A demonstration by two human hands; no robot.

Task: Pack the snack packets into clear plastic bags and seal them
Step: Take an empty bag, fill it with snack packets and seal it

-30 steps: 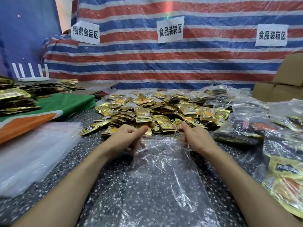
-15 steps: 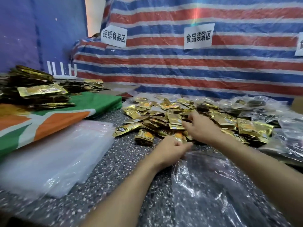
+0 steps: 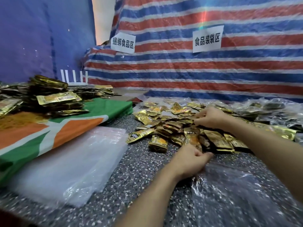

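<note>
The pile of snack packets (image 3: 172, 126), gold foil and loosely heaped, lies on the speckled desk (image 3: 124, 185) and serves as the reference for everything else. The right hand (image 3: 211, 117) is on top of the pile toward its far right side. Its fingers are curled down among the packets, but whether they grip one cannot be told.

The left hand (image 3: 191, 163) sits just in front of the pile with its thumb pressed to its bent forefinger. It pinches the far edge of a clear plastic bag (image 3: 237, 194), which lies flat and crumpled on the desk on the near side of the pile.

Left of the pile is a stack of empty clear bags (image 3: 68, 164). Beyond that stack lies a green and orange cloth (image 3: 49, 126) carrying a second heap of packets (image 3: 49, 99). Behind the pile hangs a striped tarp (image 3: 180, 71) with two paper signs (image 3: 207, 39). To the pile's far right lie filled bags (image 3: 270, 108).
</note>
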